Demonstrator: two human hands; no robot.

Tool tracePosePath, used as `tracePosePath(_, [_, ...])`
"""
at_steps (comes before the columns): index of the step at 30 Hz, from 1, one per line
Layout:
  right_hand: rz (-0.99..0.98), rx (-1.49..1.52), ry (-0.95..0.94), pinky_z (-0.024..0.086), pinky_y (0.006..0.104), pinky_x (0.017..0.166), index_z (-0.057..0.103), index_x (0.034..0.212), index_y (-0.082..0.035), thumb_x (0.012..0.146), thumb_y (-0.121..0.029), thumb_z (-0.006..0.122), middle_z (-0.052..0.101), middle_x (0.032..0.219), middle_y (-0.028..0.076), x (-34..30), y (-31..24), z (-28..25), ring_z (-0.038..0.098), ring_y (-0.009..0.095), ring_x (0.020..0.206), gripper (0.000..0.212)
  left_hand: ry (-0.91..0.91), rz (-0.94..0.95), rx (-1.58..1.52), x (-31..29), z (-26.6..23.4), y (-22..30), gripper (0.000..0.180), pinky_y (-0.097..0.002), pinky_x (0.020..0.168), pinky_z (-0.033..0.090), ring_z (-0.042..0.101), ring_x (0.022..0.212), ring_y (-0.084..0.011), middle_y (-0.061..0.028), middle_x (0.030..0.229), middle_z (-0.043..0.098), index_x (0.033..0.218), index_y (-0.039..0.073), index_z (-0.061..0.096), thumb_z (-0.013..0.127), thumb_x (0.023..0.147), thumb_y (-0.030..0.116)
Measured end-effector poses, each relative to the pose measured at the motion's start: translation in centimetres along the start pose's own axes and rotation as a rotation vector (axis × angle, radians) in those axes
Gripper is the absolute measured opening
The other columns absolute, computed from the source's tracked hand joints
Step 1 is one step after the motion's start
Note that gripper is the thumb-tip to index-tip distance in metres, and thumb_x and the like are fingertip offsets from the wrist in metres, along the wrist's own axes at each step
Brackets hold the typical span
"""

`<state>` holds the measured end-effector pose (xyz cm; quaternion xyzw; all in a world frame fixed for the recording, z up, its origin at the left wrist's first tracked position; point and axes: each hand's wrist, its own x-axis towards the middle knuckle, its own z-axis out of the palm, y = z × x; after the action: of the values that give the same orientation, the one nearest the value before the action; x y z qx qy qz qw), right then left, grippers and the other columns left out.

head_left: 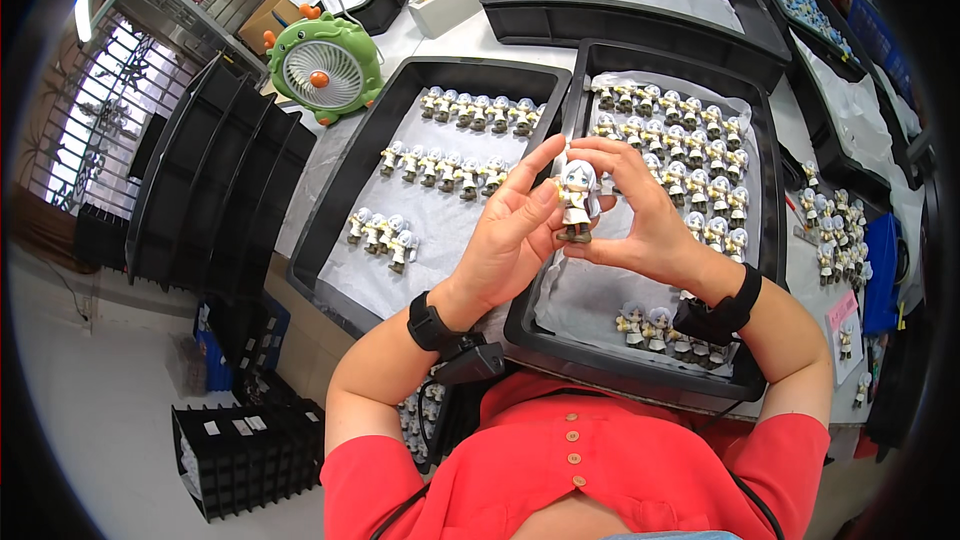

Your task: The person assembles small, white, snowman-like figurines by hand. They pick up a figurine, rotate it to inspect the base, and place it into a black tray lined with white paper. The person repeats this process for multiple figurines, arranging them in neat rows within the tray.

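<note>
A small chibi figurine [577,202] with pale hair, a white outfit and dark boots stands upright between my hands, above the gap between two black trays. My left hand [508,240] grips it from the left, thumb and fingertips against its side. From the right, my right hand [655,225] curves around it, with a thumb near the boots and fingers by the head. Below on the left, a black tray [335,240] lined with white paper carries three rows of similar figurines. The right black tray [640,385] holds several denser rows, partly hidden by my right hand and wrist.
A green dragon-shaped fan [322,70] stands beyond the left tray. Another paper-lined black tray [630,35] sits at the back. Loose figurines [838,230] lie to the right, near a blue object [882,265]. Stacked black trays [210,170] rise on the left.
</note>
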<state>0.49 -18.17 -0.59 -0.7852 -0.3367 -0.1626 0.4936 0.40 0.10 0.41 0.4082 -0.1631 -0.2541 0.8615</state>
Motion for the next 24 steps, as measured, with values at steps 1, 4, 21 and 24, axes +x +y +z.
tracePosePath(1, [-0.027,-0.048,0.012,0.037,0.0396,0.098,0.047,0.126,-0.008,0.062,-0.020,0.082,0.046,0.126,0.013,0.0,0.1,0.0,0.043,0.030,0.118,0.074,0.006,-0.007,-0.009,0.0,0.1,0.0,0.057,-0.0421,0.092,0.048,0.053,0.114,-0.0336,-0.0152,0.127,0.048,0.142,0.010,0.022,0.051,0.094,0.024])
tracePosePath(4, [-0.027,-0.074,0.028,0.037,0.0399,0.098,0.047,0.125,-0.008,0.060,-0.018,0.081,0.046,0.125,0.013,-0.1,-0.2,-0.1,0.043,0.032,0.117,0.073,0.073,-0.048,0.070,-0.2,-0.3,-0.3,0.049,-0.0406,0.090,0.049,0.057,0.109,-0.0320,-0.0133,0.122,0.051,0.137,0.011,0.032,0.050,0.095,0.027])
tracePosePath(21, [0.115,0.190,0.055,0.044,0.0329,0.087,0.047,0.128,-0.006,0.076,-0.020,0.072,0.054,0.114,0.012,-0.4,0.1,0.1,0.053,0.022,0.106,0.060,0.146,-0.082,-0.121,0.0,0.1,-0.4,0.040,-0.0305,0.085,0.051,0.059,0.099,-0.0169,-0.0057,0.113,0.055,0.130,0.005,0.042,0.051,0.094,0.019])
tracePosePath(24, [0.150,0.266,0.038,0.045,0.0311,0.084,0.048,0.126,-0.005,0.083,-0.023,0.066,0.056,0.110,0.008,-0.4,0.5,0.0,0.053,0.018,0.105,0.050,0.145,-0.086,-0.102,-0.2,-0.1,-0.3,0.040,-0.0301,0.087,0.050,0.057,0.099,-0.0122,-0.0036,0.112,0.055,0.130,0.006,0.041,0.049,0.095,0.025])
